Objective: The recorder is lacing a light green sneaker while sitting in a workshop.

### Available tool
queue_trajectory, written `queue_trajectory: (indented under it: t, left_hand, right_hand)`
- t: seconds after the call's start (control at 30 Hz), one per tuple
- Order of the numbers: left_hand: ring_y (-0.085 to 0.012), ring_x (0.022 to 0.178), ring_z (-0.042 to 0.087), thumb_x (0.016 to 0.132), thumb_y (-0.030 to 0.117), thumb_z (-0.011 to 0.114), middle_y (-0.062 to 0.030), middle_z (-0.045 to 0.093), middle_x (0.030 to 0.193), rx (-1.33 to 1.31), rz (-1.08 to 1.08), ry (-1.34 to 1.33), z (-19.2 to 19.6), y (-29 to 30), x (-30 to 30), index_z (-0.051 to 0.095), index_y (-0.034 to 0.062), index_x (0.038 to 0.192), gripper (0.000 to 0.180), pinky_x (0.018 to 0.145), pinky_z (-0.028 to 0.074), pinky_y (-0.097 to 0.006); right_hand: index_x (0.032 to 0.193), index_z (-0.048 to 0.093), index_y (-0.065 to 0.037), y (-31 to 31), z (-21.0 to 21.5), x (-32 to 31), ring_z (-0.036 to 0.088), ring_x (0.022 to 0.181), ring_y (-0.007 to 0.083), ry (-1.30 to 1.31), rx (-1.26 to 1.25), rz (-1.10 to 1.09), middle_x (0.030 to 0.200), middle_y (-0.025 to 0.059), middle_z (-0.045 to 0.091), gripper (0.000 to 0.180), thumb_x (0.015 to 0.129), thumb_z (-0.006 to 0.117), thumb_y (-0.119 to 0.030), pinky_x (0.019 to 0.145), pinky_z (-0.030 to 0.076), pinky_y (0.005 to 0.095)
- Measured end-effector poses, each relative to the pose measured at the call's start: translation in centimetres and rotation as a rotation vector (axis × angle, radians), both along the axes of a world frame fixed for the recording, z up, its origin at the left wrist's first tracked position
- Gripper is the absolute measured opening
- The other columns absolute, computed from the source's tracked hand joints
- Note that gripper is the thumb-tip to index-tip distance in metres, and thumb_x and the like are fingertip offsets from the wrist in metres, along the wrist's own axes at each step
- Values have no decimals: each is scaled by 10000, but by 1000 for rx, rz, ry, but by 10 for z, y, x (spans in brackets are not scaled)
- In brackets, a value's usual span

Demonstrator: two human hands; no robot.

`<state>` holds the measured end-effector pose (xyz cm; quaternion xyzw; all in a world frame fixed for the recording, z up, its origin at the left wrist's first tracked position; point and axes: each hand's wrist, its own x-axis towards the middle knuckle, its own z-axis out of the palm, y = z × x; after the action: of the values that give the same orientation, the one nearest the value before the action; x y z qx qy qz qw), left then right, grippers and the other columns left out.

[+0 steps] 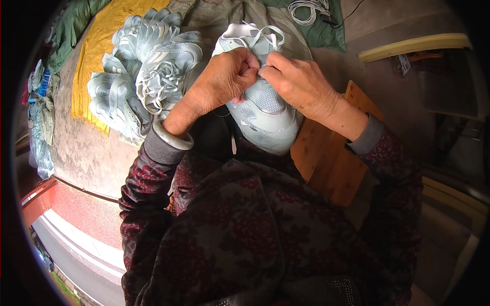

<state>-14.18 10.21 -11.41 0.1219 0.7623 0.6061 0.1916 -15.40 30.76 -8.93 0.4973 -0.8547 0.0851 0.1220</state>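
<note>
A pale grey-blue sneaker (265, 125) lies over my lap, toe toward me and white-lined collar away. Its white shoelace (274, 36) loops up loosely near the tongue. Over the lacing, my left hand (227, 74) and my right hand (301, 84) meet with fingertips nearly touching. Both are closed in a pinch on the lace, and the fingers mostly hide the pinched part. Left of my left hand sits a heap of similar sneakers (120, 97), some with laces bunched on top.
A yellow cloth (89, 86) lies under the heap's far left side. To my right stands a wooden bench (329, 153). Coiled white cable (305, 13) rests on green fabric (332, 35) at the back. Clear plastic wrap (41, 143) lies at the far left.
</note>
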Motion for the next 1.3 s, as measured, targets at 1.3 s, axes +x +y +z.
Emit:
queue_trajectory:
  t: [1.3]
  left_hand:
    - [-135,582,551,907,-2,600,-53,555,708,-123,128,289,-16,-1,36,541,54,1105,214,545,468,-302]
  right_hand:
    - [918,606,-6,291,264,-1,483,840,144,-310,117,-859,854,18,474,197,972,601,-195,792,394,279]
